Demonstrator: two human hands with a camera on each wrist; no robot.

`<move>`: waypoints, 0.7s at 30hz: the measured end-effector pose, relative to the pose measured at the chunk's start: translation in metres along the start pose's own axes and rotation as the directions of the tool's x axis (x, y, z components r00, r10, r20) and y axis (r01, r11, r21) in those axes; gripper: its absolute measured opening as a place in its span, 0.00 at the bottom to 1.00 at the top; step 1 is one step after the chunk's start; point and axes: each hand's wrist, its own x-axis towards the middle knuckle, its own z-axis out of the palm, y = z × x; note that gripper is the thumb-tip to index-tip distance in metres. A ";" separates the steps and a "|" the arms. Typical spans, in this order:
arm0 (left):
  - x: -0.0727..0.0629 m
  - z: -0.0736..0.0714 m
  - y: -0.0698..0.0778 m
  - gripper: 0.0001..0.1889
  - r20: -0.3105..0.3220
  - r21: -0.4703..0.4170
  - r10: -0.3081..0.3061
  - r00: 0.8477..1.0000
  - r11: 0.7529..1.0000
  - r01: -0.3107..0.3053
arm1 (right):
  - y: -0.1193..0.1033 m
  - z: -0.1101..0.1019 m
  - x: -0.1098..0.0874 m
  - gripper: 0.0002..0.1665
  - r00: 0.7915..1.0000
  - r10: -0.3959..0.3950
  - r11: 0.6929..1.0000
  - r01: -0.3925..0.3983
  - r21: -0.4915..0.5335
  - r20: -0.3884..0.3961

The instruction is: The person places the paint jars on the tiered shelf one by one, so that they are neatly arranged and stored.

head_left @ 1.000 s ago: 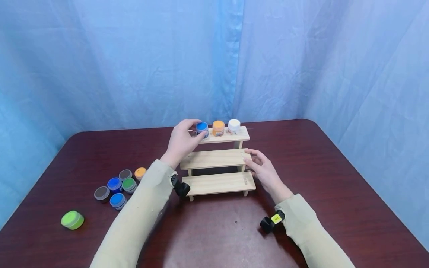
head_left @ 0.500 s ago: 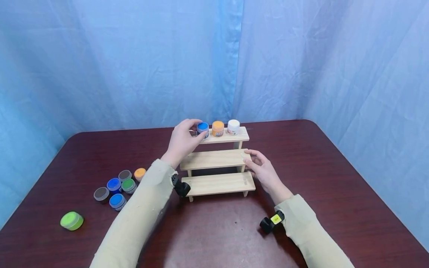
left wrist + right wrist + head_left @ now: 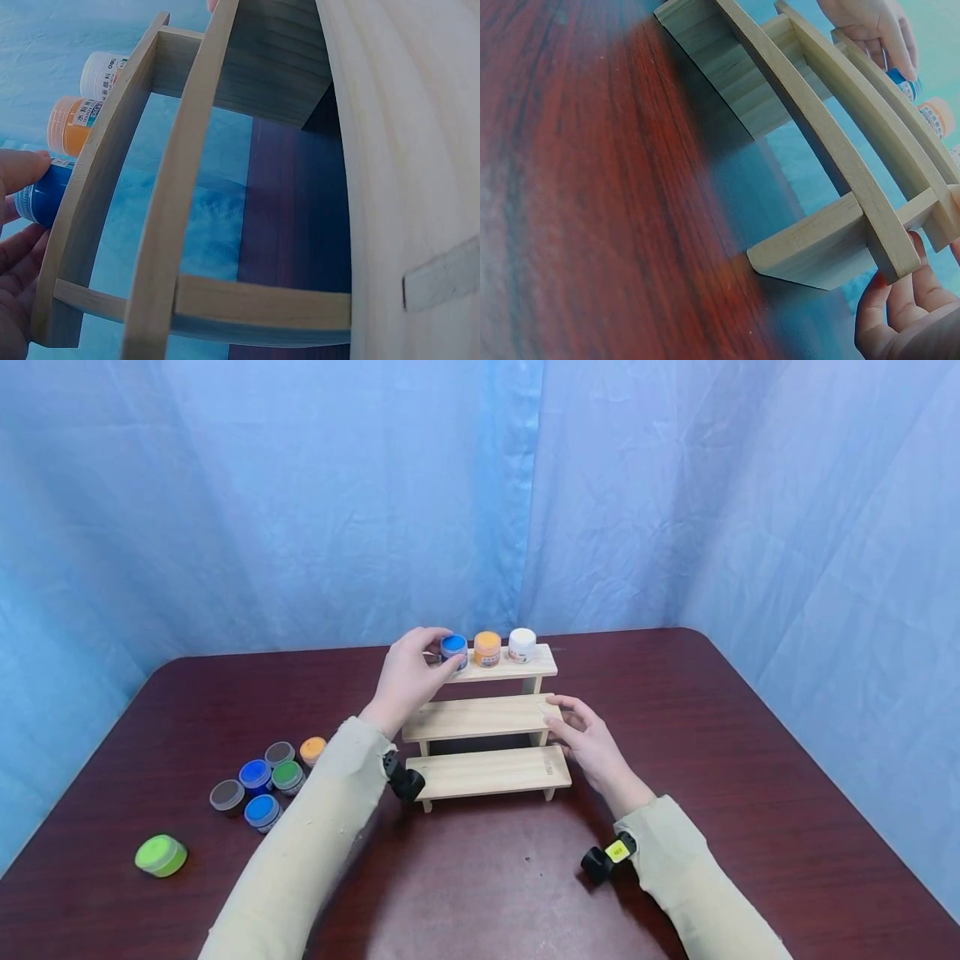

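A three-step wooden display stand stands on the table. At the left of its top step, my left hand pinches a blue paint jar between thumb and fingers. That jar rests upright against the step's surface in the left wrist view. Beside it on the same step are an orange jar and a white jar. My right hand holds the right end of the middle step, thumb at the front. In the right wrist view its fingers curl at the stand's end.
Left of the stand, several jars cluster on the dark table: a green jar, a lighter blue jar and an orange jar among them. A lime-green jar lies apart, nearer the front left. Blue curtains hang behind.
The blue jar has shifted very slightly right toward the orange one, still in my left hand. My right hand keeps its place on the stand.
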 end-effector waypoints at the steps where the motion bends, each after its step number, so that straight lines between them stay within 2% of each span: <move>1: 0.000 0.000 0.000 0.20 0.004 0.000 -0.001 1.000 1.000 0.001 | 0.000 0.000 0.000 0.24 1.000 0.000 1.000 0.000 -0.001 0.000; 13: 0.000 -0.002 0.001 0.20 0.024 -0.002 -0.016 1.000 1.000 0.016 | 0.000 0.000 0.000 0.24 1.000 -0.001 1.000 0.001 0.006 0.001; 21: -0.002 -0.009 0.002 0.26 0.058 0.008 -0.031 0.998 1.000 0.030 | -0.001 0.000 0.001 0.24 1.000 -0.004 1.000 0.004 0.001 0.002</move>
